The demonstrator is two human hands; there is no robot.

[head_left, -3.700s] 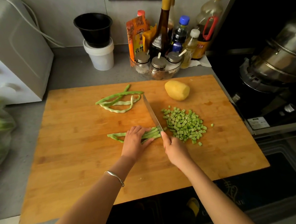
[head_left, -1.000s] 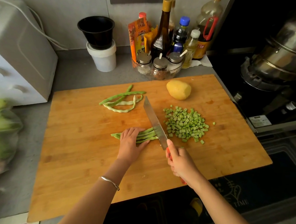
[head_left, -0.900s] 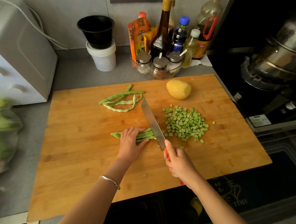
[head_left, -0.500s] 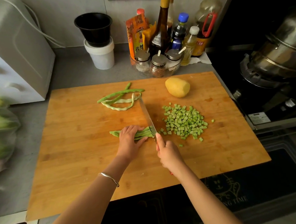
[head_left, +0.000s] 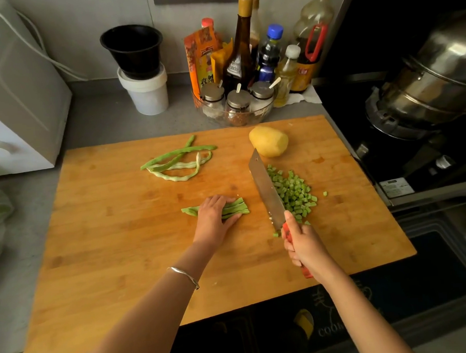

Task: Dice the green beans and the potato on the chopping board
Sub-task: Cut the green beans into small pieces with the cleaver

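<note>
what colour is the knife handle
Red. The knife handle shows best in the head view, held in the right hand.

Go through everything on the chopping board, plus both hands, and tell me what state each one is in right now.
bean bundle: cut square at one end, rest undiced
diced beans: in a pile
long beans: whole, uncut
potato: peeled, whole
knife: blade tilted, beside the diced beans, clear of the bean bundle
left hand: presses flat on the bean bundle
right hand: grips the knife
</note>
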